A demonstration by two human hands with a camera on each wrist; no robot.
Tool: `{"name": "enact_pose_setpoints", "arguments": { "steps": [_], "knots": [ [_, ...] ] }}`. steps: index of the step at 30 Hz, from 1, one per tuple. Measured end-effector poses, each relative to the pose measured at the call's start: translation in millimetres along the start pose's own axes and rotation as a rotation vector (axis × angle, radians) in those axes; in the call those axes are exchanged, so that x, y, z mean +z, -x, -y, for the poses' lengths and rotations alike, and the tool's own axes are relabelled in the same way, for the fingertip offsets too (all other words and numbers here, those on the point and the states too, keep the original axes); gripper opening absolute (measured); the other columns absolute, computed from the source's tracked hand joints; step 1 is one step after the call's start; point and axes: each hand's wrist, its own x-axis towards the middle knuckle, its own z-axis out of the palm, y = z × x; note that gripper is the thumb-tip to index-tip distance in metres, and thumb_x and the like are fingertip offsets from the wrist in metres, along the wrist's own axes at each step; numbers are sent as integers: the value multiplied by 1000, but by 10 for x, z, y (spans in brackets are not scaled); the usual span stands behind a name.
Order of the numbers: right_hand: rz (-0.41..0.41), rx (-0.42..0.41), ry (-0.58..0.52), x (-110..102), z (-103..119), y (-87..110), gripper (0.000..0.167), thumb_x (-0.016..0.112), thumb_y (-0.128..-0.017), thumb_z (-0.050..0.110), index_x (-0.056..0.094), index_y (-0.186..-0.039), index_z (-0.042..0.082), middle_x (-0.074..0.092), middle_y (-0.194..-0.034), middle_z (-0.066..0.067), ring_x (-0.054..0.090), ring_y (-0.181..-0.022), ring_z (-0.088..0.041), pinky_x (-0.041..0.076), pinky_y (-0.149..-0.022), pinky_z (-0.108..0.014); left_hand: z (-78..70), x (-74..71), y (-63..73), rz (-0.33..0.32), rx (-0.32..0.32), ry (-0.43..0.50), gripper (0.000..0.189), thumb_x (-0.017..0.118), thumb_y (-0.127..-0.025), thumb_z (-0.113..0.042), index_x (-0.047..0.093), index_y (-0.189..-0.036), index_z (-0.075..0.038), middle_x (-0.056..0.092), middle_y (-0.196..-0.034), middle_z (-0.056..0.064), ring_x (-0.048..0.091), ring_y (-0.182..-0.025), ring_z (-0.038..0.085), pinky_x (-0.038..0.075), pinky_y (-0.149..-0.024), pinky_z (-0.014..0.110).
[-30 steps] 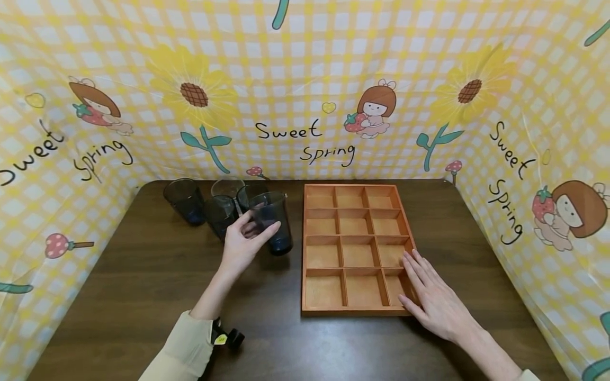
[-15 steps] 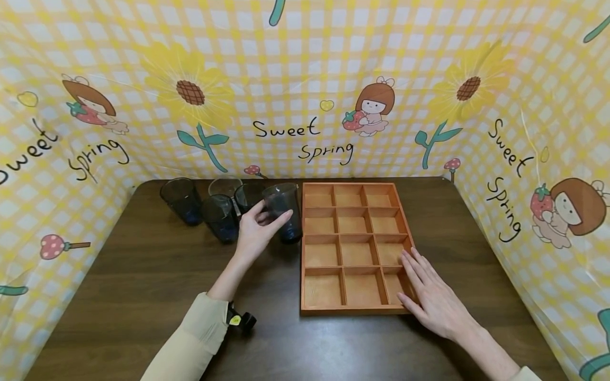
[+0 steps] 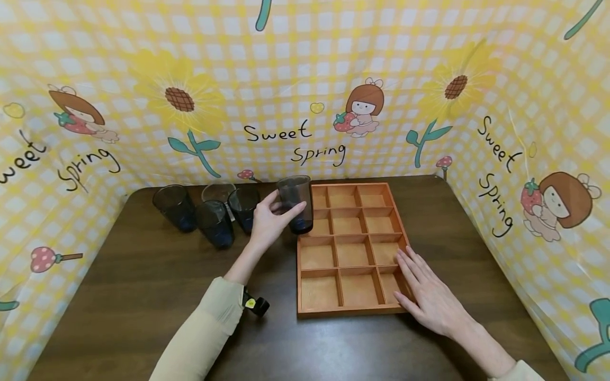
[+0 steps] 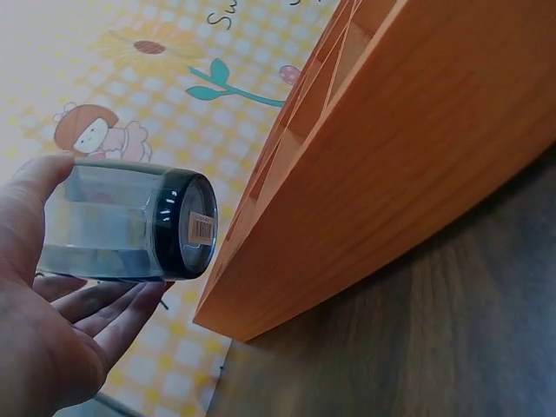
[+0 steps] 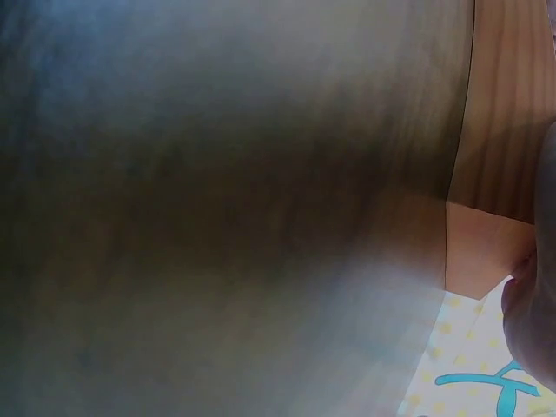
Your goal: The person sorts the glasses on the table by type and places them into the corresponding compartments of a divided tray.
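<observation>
My left hand (image 3: pixel 270 222) grips a dark translucent cup (image 3: pixel 295 203) and holds it lifted over the left edge of an orange wooden tray (image 3: pixel 351 313) divided into many compartments. The left wrist view shows the cup (image 4: pixel 130 231) on its side in my palm (image 4: pixel 43 339), a barcode sticker on its base, next to the tray's outer wall (image 4: pixel 391 174). My right hand (image 3: pixel 424 290) lies flat with straight fingers on the tray's front right corner. Several more dark cups (image 3: pixel 214 222) stand together at the back left of the brown table (image 3: pixel 119 296).
A yellow checked cloth with sunflowers and "Sweet Spring" lettering (image 3: pixel 295 143) walls the table on three sides. A small black clip (image 3: pixel 257 305) shows by my left sleeve. The right wrist view is a blur of dark table (image 5: pixel 217 200) and a strip of tray wood (image 5: pixel 504 130).
My left hand has lifted the cup and carried it right, from beside the other cups to above the tray's left edge. The right hand has stayed on the tray.
</observation>
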Motion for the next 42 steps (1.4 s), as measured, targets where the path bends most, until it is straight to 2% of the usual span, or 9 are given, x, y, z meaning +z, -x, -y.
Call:
{"name": "enact_pose_setpoints", "arguments": {
  "steps": [7, 10, 13, 16, 21, 26, 34, 38, 42],
  "knots": [
    [1, 12, 4, -13, -5, 29, 78, 46, -116, 54, 46, -160, -11, 51, -165, -30, 29, -169, -35, 2, -141, -25, 11, 177, -162, 9, 52, -9, 59, 90, -91, -40, 70, -142, -19, 84, -117, 18, 82, -94, 19, 59, -74, 20],
    [18, 19, 5, -11, -10, 10, 77, 50, -115, 52, 45, -161, -10, 50, -166, -29, 30, -169, -36, 2, -141, -26, 6, 211, -217, -4, 63, -22, 62, 91, -90, -42, 69, -143, -18, 84, -114, 18, 80, -90, 20, 59, -72, 22],
    [34, 27, 7, -6, -15, -9, 77, 52, -115, 50, 43, -163, -9, 48, -168, -29, 29, -169, -37, 3, -141, -27, 3, 227, -256, -13, 48, -35, 71, 91, -89, -44, 65, -150, -16, 83, -118, 20, 80, -96, 27, 61, -76, 28],
    [36, 28, 2, 5, -19, -22, 76, 51, -115, 49, 42, -163, -10, 47, -169, -29, 30, -168, -39, 2, -141, -27, 12, 227, -278, -19, 12, -41, 85, 92, -88, -44, 57, -159, -13, 79, -129, 22, 79, -108, 33, 65, -87, 39],
    [29, 20, -7, 21, -22, -20, 76, 49, -116, 49, 43, -162, -11, 48, -168, -29, 30, -168, -39, 1, -141, -27, 47, 243, -309, -36, -16, -16, 87, 92, -88, -41, 54, -161, -13, 77, -134, 25, 78, -115, 38, 64, -98, 53],
    [22, 22, -3, 29, -25, -7, 75, 46, -117, 50, 43, -162, -11, 48, -168, -29, 30, -167, -40, 4, -141, -29, 86, 289, -363, -48, -9, 8, 88, 92, -89, -36, 51, -163, -12, 74, -138, 25, 75, -121, 38, 62, -102, 53],
    [10, 22, -2, 21, -29, 7, 74, 45, -117, 48, 42, -162, -11, 48, -167, -29, 31, -166, -41, 4, -142, -29, 90, 388, -443, -20, 3, 53, 95, 92, -91, -27, 40, -169, -9, 69, -144, 28, 69, -133, 43, 56, -114, 57],
    [13, 28, -8, 19, -29, 4, 73, 48, -117, 46, 42, -162, -11, 48, -167, -29, 32, -166, -42, 2, -141, -28, 91, 437, -467, -14, 11, 75, 94, 92, -90, -23, 42, -168, -9, 68, -146, 28, 68, -136, 43, 55, -116, 57],
    [25, 33, -8, 18, -22, -8, 72, 53, -115, 43, 43, -162, -11, 48, -167, -29, 33, -164, -43, 1, -141, -26, 92, 481, -483, -24, 26, 94, 89, 92, -90, -19, 47, -165, -10, 70, -142, 28, 70, -132, 44, 56, -114, 58]
  ]
}}
